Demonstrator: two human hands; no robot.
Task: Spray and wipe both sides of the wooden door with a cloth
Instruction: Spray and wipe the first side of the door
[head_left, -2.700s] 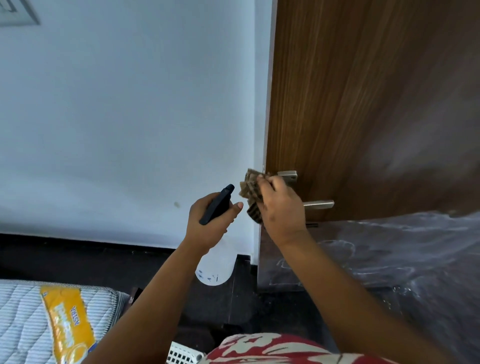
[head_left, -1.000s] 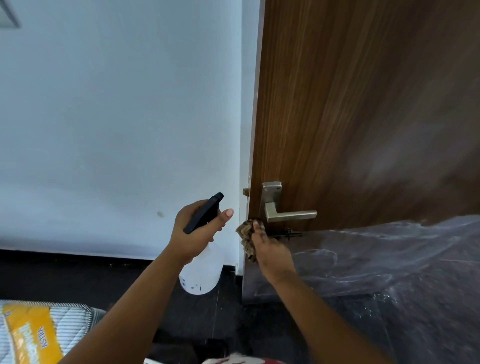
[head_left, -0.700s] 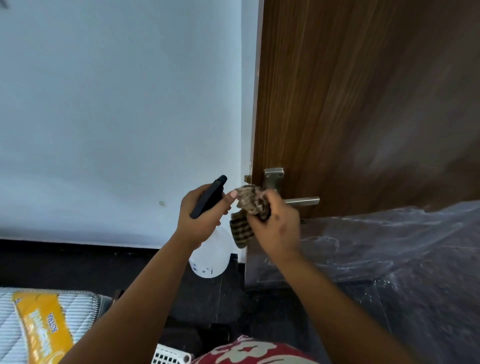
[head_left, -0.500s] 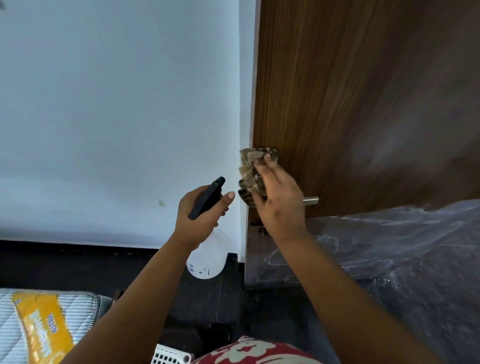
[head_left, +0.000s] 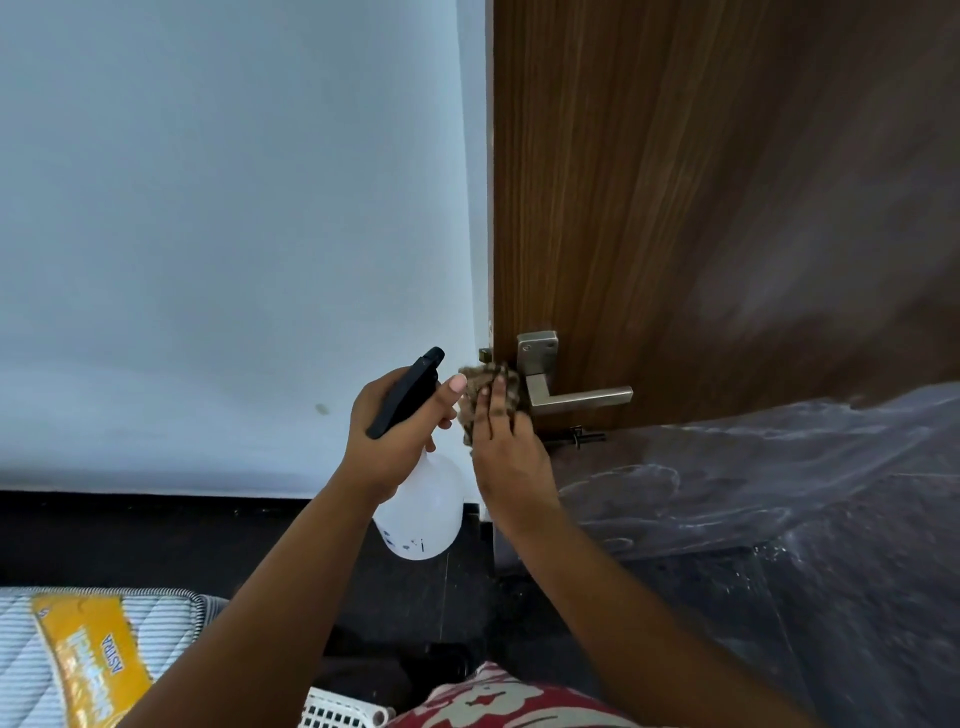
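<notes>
White wall (head_left: 218, 234) fills the left side of what we see, running down to a dark skirting band and a dark floor (head_left: 447, 587). To its right stands the wooden door (head_left: 701, 197), brown with a vertical grain, its free edge facing the wall. Clear plastic sheet (head_left: 769, 483) covers the lower part of the door, below the metal handle (head_left: 566, 392), whose lever points right.

Our left hand (head_left: 400, 431) is curled around the black head of a spray bottle (head_left: 421, 512), thumb resting along the top; the white body of the bottle hangs below the hand, just beside the door's edge. Our right hand (head_left: 511, 452) holds a brown checked cloth (head_left: 485, 389) against the door at its free edge, just left of the handle's plate. The fingers lie fairly straight over the cloth, pressing it to the wood, and the cloth bunches out above the fingertips. Both hands are close together, the thumb of the left nearly touching the cloth.

At the lower left corner we see the end of a striped mattress (head_left: 31, 654) on the floor, with a yellow packet (head_left: 88, 665) lying on it. A white basket (head_left: 337, 714) with a grid wall shows at the bottom edge, beside a red and white patterned garment (head_left: 498, 701) that we are wearing.
</notes>
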